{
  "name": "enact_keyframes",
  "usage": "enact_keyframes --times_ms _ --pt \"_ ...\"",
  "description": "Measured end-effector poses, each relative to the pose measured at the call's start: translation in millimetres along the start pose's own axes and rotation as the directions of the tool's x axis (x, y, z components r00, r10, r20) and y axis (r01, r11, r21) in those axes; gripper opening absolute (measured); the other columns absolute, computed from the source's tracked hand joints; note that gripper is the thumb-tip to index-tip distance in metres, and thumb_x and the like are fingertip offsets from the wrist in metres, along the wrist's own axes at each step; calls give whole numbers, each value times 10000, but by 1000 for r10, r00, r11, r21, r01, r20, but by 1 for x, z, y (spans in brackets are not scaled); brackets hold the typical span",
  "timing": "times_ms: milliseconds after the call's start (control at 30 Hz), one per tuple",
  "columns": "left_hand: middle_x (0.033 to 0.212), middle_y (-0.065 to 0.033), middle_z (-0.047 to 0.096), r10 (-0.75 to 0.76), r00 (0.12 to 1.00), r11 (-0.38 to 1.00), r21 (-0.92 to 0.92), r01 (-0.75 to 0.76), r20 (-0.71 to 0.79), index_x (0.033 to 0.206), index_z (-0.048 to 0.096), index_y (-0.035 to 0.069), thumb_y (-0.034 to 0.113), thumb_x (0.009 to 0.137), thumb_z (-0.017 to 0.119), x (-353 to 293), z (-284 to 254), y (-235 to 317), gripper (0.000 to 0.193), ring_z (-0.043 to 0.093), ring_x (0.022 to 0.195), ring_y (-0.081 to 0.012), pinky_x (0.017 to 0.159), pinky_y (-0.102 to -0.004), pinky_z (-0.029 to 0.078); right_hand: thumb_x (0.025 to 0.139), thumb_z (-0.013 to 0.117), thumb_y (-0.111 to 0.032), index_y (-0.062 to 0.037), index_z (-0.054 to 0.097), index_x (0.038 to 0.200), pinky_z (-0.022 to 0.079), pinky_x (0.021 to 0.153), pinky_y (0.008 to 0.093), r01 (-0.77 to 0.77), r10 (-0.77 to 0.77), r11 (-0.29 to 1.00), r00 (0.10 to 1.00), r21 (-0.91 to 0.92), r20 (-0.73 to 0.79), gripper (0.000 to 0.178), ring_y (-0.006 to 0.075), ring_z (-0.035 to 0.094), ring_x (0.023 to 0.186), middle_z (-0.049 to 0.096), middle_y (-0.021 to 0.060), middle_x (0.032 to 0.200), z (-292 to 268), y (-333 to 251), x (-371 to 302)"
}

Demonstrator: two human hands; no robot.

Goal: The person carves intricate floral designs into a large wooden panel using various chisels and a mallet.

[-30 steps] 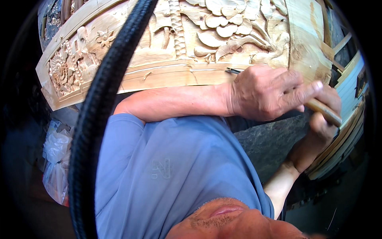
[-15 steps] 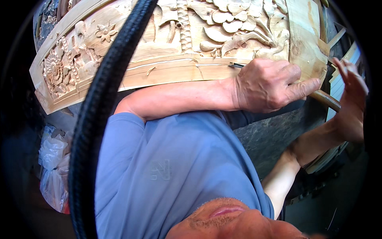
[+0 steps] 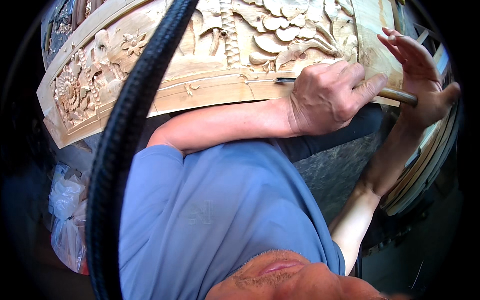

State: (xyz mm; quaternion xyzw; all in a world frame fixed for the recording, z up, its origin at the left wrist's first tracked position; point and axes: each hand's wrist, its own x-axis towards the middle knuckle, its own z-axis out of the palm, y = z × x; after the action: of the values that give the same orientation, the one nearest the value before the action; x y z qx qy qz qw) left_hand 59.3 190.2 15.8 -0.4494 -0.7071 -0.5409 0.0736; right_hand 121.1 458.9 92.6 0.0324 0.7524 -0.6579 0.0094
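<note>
My left hand (image 3: 332, 97) is closed around a wood carving chisel (image 3: 397, 94), which lies nearly level. Its dark blade tip (image 3: 285, 80) points left and meets the plain lower border of a carved wooden panel (image 3: 210, 91). The handle sticks out to the right of my fist. My right hand (image 3: 422, 82) is open, fingers spread upward, with its palm at the butt of the handle. A small curled shaving (image 3: 190, 89) lies on the border, left of the blade. Raised flowers and leaves (image 3: 295, 30) cover the panel above it.
A dark braided strap (image 3: 132, 110) crosses the view and hides part of the panel. Clear plastic bags (image 3: 67, 215) sit at the lower left. On the right, several curved boards (image 3: 417, 175) are stacked near my right forearm.
My right hand has swung up and leftward, bringing its palm to the handle's butt. The chisel and my left hand have shifted slightly left along the border.
</note>
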Motion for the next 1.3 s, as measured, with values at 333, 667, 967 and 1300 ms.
enact_keyframes --times_ms 333,667,967,1300 --pt "825 -24 629 99 994 987 -131 -94 37 1513 592 59 315 973 759 -5 7 2 621 648 677 -184 579 -342 547 910 107 -996 15 699 1408 505 1192 508 -117 114 993 982 -8 -150 1273 370 709 1309 736 244 1369 3 -13 -70" --pt "1112 -124 680 127 992 978 -167 -127 -10 1592 511 -10 272 973 751 -4 16 9 721 699 748 -192 621 -314 595 991 724 -655 45 613 1417 520 1047 420 -209 208 978 976 -13 -65 827 262 673 1164 692 171 1287 29 2 -113" --pt "1158 -129 687 139 990 973 -191 -129 38 1532 555 -24 170 921 783 2 6 4 681 723 785 -213 652 -327 613 1084 686 -389 -24 631 1333 479 984 387 -88 67 993 966 -74 -250 445 186 607 1091 678 98 1203 69 21 -105" --pt "1260 -172 722 24 999 930 -368 -6 46 1547 544 7 202 827 884 2 -1 0 820 776 944 -293 734 -359 643 1014 711 -27 -119 691 1309 548 849 342 197 -268 768 963 -610 -26 310 203 671 987 693 94 1203 82 -6 -61"
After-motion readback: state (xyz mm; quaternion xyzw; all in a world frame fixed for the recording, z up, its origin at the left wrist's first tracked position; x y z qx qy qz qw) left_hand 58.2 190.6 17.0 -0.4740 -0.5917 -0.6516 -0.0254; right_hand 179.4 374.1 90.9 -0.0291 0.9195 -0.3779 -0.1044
